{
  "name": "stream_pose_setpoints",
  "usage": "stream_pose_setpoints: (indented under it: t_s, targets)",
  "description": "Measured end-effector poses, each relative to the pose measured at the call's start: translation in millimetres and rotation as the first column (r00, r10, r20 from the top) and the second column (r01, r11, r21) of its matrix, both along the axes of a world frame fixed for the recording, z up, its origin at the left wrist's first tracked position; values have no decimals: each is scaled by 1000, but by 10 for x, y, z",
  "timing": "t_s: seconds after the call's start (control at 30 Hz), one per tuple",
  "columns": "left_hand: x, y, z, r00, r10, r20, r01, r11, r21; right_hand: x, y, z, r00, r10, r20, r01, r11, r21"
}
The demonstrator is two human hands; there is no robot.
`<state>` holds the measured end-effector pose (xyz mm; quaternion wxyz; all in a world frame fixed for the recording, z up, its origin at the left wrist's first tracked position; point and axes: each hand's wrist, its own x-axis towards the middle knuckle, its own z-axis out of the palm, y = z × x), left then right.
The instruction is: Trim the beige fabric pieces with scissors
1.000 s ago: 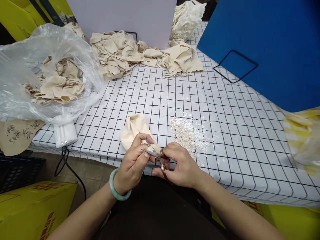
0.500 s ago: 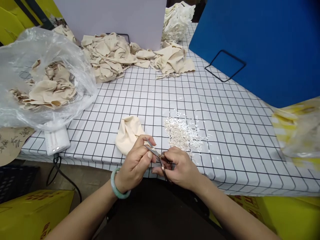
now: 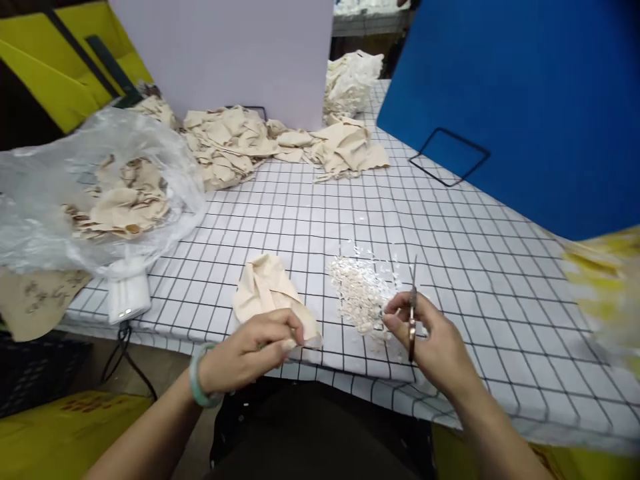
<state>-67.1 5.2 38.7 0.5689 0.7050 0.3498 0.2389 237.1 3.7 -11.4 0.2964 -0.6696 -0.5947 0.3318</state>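
My left hand [image 3: 260, 348], with a green bangle [image 3: 199, 377] at its wrist, pinches the near right edge of a beige fabric piece [image 3: 267, 283] lying on the table. In my right hand [image 3: 435, 337] is a small pair of scissors [image 3: 413, 310], blades pointing up and away from me. The thumb and a finger of that hand come together beside a heap of small pale clippings [image 3: 357, 290]; whether a scrap is between them I cannot make out. The heap lies between both hands.
A clear plastic bag [image 3: 185, 200] with beige fabric stands at left, behind a white device [image 3: 129, 293] with a cable. More beige fabric [image 3: 225, 143] lies along the back. A blue board [image 3: 525, 100] and a pale board [image 3: 225, 53] rise from the checked tablecloth [image 3: 475, 260].
My right hand has moved right with the scissors, away from my left hand and over to the clippings. My left hand has shifted slightly left. The camera view has tilted up.
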Motion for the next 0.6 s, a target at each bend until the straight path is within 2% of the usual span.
stream_pose_setpoints:
  t_s: [0.07,0.1,0.13,0.17,0.2,0.23,0.27,0.3,0.33,0.37,0.43,0.47,0.53,0.6]
  targets:
    - [-426,0,110,985,126,-117,-121,991,52,-59,116,-27,999,23,39,-23,1000,-7]
    - [-632,11,132,947,236,-217,-218,970,106,-139,174,-42,999,40,32,-39,999,-5]
    - [-812,27,130,860,386,-334,-335,920,202,-246,227,-54,998,64,12,-64,998,1]
    - [-954,44,103,717,556,-421,-441,829,344,-375,274,-61,995,101,-13,-101,995,13]
    - [-1046,56,55,546,707,-450,-500,705,502,-515,312,-64,988,147,-35,-147,989,25]
    - [-1084,57,-8,389,821,-417,-509,569,646,-659,340,-64,979,200,-50,-198,979,36]
    - [-1069,41,-81,293,888,-354,-484,457,746,-799,359,-62,965,256,-57,-253,966,47]
    - [-1006,6,-157,271,916,-296,-455,393,799,-927,371,-62,950,307,-59,-304,951,61]
    - [-908,-47,-230,315,912,-264,-436,386,813,-1039,377,-65,936,348,-57,-343,936,75]
    - [-787,-112,-299,397,880,-259,-425,427,798,-1133,383,-73,926,373,-59,-368,926,88]
    - [-528,-241,-419,565,775,-284,-406,560,722,-1269,402,-105,914,396,-88,-387,917,98]
    - [-410,-283,-473,619,726,-298,-395,616,682,-1316,420,-128,908,403,-112,-395,915,88]
    - [-224,-280,-581,650,684,-331,-385,672,632,-1386,470,-186,895,420,-148,-418,907,48]
    - [-112,-156,-677,621,697,-360,-426,685,592,-1440,530,-244,898,418,-138,-419,908,19]
